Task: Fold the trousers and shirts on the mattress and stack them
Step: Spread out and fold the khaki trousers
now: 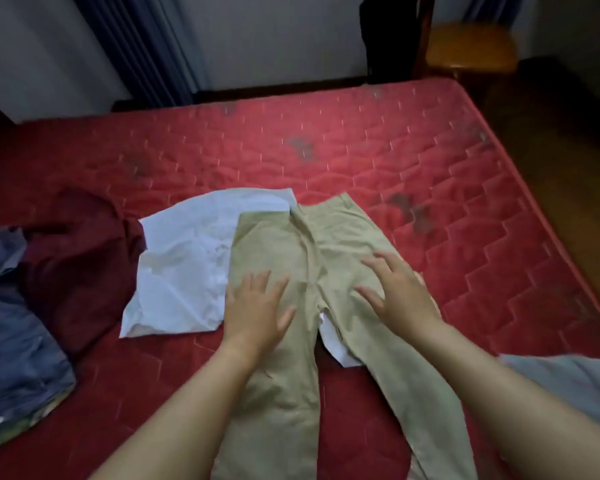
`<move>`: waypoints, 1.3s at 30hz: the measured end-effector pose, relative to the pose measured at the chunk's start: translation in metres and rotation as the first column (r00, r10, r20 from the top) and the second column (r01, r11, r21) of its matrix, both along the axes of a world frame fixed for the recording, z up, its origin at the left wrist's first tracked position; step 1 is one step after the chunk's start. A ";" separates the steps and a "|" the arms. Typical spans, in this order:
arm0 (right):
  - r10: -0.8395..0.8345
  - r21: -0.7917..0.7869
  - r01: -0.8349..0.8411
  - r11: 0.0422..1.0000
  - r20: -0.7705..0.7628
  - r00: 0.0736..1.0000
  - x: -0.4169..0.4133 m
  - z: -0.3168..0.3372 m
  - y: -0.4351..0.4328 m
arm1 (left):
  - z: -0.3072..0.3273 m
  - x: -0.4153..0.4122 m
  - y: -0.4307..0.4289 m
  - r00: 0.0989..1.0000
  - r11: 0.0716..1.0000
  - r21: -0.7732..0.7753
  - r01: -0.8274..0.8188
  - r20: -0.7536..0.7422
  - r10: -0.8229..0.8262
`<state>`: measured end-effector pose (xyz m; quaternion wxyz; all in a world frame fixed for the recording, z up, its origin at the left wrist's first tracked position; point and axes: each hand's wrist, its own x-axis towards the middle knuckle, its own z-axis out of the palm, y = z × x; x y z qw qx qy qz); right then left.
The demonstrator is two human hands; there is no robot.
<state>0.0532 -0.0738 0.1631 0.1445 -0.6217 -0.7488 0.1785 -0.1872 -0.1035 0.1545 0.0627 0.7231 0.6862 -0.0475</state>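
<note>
**Item: khaki trousers** (312, 244), laid face-flat on the red quilted mattress (430, 161). Long axis runs from the waistband, just beyond the fingertips, back toward the person; the two legs splay apart under the forearms.

**Hands:** left hand (253, 313) flat, fingers straight, pressing the left leg top; right hand (399, 292) fingers spread, resting on the right hip area (neither grips cloth).

**Adjacent:** white shirt (184, 268) crumpled, partly beneath the trousers, left of the left hand; maroon garment (80, 265) and blue garment (11, 341) farther left.

**Room:** mattress surface continues beyond the fingertips and right of the right hand to its piped edge.
</note>
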 end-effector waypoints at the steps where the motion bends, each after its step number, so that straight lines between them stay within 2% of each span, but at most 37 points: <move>1: -0.029 -0.073 0.030 0.997 0.013 0.999 0.003 -0.032 -0.014 | -0.032 0.001 -0.011 1.000 0.998 -0.060 0.014 -0.015 -0.015; 3: -0.082 -0.187 0.086 0.979 0.028 0.996 0.010 -0.091 -0.037 | -0.092 0.004 -0.030 1.000 0.988 -0.152 0.015 0.016 -0.013; 5: -0.138 -0.237 0.145 0.961 0.044 0.989 0.019 -0.135 -0.052 | -0.139 0.009 -0.041 0.998 0.977 -0.211 0.020 0.063 -0.007; 8: -0.230 -0.159 0.251 0.955 0.140 0.963 0.040 -0.182 -0.061 | -0.190 0.007 -0.050 0.999 0.961 -0.271 0.045 0.040 -0.035; 10: -0.284 -0.188 0.327 0.926 0.224 0.932 0.058 -0.203 -0.066 | -0.212 -0.005 -0.054 0.999 0.946 -0.320 0.046 0.019 -0.042; 12: -0.267 -0.296 0.351 0.888 0.290 0.919 0.073 -0.221 -0.080 | -0.223 -0.016 -0.060 0.998 0.940 -0.337 0.055 0.048 -0.041; 14: -0.223 -0.328 0.332 0.885 0.328 0.918 0.080 -0.230 -0.098 | -0.221 -0.015 -0.063 0.998 0.947 -0.319 0.044 0.061 -0.026; 16: -0.253 -0.298 0.338 0.893 0.289 0.923 0.084 -0.229 -0.110 | -0.213 0.002 -0.060 0.988 0.955 -0.292 -0.054 0.122 0.093; 18: -0.381 -0.244 0.425 0.872 0.207 0.901 0.086 -0.225 -0.114 | -0.200 0.024 -0.054 0.940 0.960 -0.223 -0.169 0.255 0.225; 19: -0.466 -0.219 0.496 0.840 0.175 0.867 0.090 -0.223 -0.115 | -0.195 0.038 -0.051 0.932 0.974 -0.159 -0.163 0.300 0.205; 21: -0.595 -0.231 0.601 0.765 0.105 0.797 0.099 -0.220 -0.122 | -0.187 0.066 -0.050 0.932 0.999 -0.004 -0.050 0.358 0.048; 24: -0.619 -0.320 0.576 0.752 -0.041 0.784 0.110 -0.216 -0.135 | -0.183 0.110 -0.057 0.899 0.986 0.105 0.129 0.406 -0.161; 26: -0.588 -0.327 0.533 0.780 -0.091 0.804 0.114 -0.211 -0.148 | -0.184 0.133 -0.066 0.886 0.962 0.054 0.269 0.377 -0.269; 29: -0.606 -0.386 0.526 0.758 -0.120 0.786 0.119 -0.207 -0.183 | -0.195 0.156 -0.082 0.840 0.865 -0.141 0.482 0.355 -0.411; 32: -0.676 -0.502 0.554 0.664 -0.085 0.732 0.124 -0.207 -0.236 | -0.205 0.159 -0.098 0.845 0.816 -0.281 0.505 0.354 -0.401; 35: -0.722 -0.558 0.576 0.598 -0.063 0.689 0.124 -0.207 -0.287 | -0.208 0.154 -0.105 0.851 0.798 -0.319 0.511 0.320 -0.417; 39: -0.806 -0.559 0.643 0.523 -0.080 0.586 0.120 -0.209 -0.327 | -0.205 0.158 -0.108 0.857 0.785 -0.349 0.512 0.264 -0.442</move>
